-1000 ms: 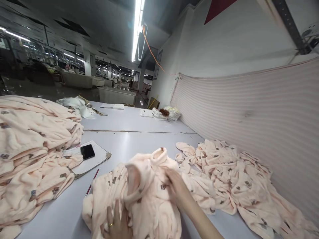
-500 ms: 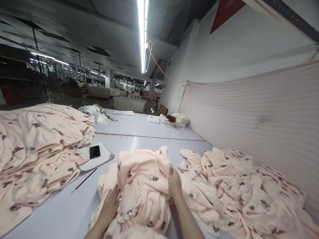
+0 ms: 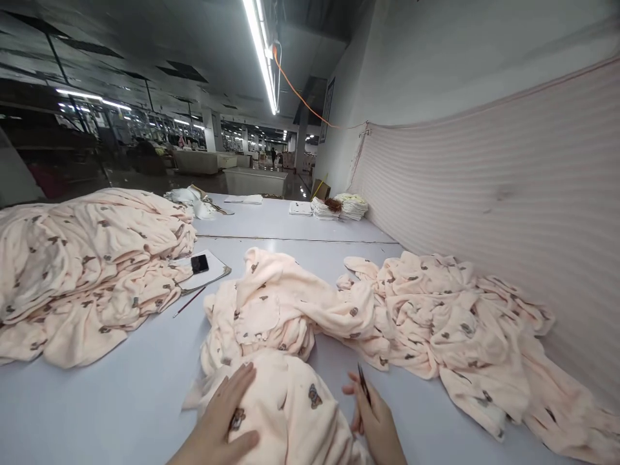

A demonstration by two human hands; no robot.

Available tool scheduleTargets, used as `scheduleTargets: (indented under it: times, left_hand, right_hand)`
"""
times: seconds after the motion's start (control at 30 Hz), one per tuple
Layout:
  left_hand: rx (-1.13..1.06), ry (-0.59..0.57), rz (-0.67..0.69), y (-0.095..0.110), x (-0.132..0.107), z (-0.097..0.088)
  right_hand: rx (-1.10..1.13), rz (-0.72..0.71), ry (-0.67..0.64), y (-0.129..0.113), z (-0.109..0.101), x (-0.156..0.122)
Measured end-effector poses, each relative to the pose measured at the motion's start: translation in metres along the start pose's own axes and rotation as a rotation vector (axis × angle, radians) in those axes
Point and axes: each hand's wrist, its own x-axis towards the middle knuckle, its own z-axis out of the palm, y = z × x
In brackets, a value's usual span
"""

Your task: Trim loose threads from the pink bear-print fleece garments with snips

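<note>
A pale pink fleece garment (image 3: 283,394) with small bear prints lies bunched on the table in front of me. On its near left part my left hand (image 3: 227,413) rests flat, thumb spread from the fingers. My right hand (image 3: 372,416) is just right of the cloth, closed around small dark thread snips (image 3: 363,382) whose pointed tip sticks up past the fingers. Their handles are hidden in the palm. A patch pocket (image 3: 259,320) shows on the garment's farther part, and a sleeve-like length (image 3: 339,310) stretches right to another heap.
Piles of the same pink fabric lie at left (image 3: 92,271) and right (image 3: 465,323). Between the left pile and the garment are a phone (image 3: 199,263) on a clipboard (image 3: 213,274) and a thin red pen (image 3: 188,302). Stacked white cloths (image 3: 351,206) stand at the back.
My right hand has let go of the garment's upper right side and come nearer, snips now visible. The garment's far part has fallen to the right. My left hand has shifted onto the near cloth.
</note>
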Motion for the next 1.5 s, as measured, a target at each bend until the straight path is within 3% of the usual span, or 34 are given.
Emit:
scheduleTargets:
  times: [0.03,0.17,0.27,0.33,0.43,0.57,0.67,0.77,0.87,0.93,1.07,1.23,1.3,1.4,1.43,1.5]
  left_hand:
    - [-0.067,0.055,-0.042,-0.005,-0.005,0.000]
    - [-0.270,0.228,-0.194,-0.005,-0.013,-0.023]
    - [-0.351,0.281,-0.376,0.005,-0.018,-0.039]
    - [-0.338,0.271,-0.429,0.010,-0.021,-0.039]
    - [-0.182,0.358,-0.333,0.016,-0.021,-0.029]
    - [-0.115,0.460,-0.069,0.039,-0.010,-0.016]
    - [-0.245,0.430,-0.016,0.064,0.001,-0.008]
    - [-0.480,0.403,-0.027,0.084,0.010,0.003]
    - [-0.754,0.366,-0.019,0.092,0.015,0.013]
    - [-0.819,0.354,-0.007,0.092,0.017,0.016]
    - [-0.805,0.362,0.019,0.087,0.014,0.015]
    - [-0.508,0.448,0.047,0.085,0.004,0.005]
    - [-0.498,0.304,0.003,0.086,0.005,0.001]
    - [-0.769,0.016,-0.182,0.088,0.011,-0.003]
    - [-0.875,-0.009,-0.234,0.088,0.014,-0.002]
    - [-0.972,0.050,-0.280,0.086,0.018,-0.001]
  right_hand:
    - [0.128,0.033,-0.114,-0.010,0.002,-0.013]
    - [0.324,0.033,-0.256,-0.060,0.024,-0.045]
    - [0.279,-0.107,-0.352,-0.091,0.054,-0.057]
    - [0.164,-0.192,-0.401,-0.099,0.070,-0.060]
    - [0.143,-0.232,-0.363,-0.086,0.081,-0.055]
    - [0.194,-0.282,-0.169,-0.054,0.068,-0.039]
    - [0.107,-0.297,-0.111,-0.040,0.051,-0.033]
    - [0.068,-0.252,-0.136,-0.041,0.038,-0.032]
    - [0.104,-0.265,-0.168,-0.051,0.034,-0.032]
    - [0.082,-0.314,-0.188,-0.059,0.036,-0.033]
    - [-0.052,-0.330,-0.205,-0.065,0.045,-0.036]
    - [-0.119,-0.299,-0.152,-0.060,0.051,-0.044]
    - [-0.128,-0.273,-0.118,-0.061,0.051,-0.040]
    - [-0.071,-0.173,-0.057,-0.065,0.048,-0.028]
    - [-0.047,-0.144,-0.068,-0.066,0.047,-0.024]
    - [0.012,-0.127,-0.122,-0.066,0.045,-0.019]
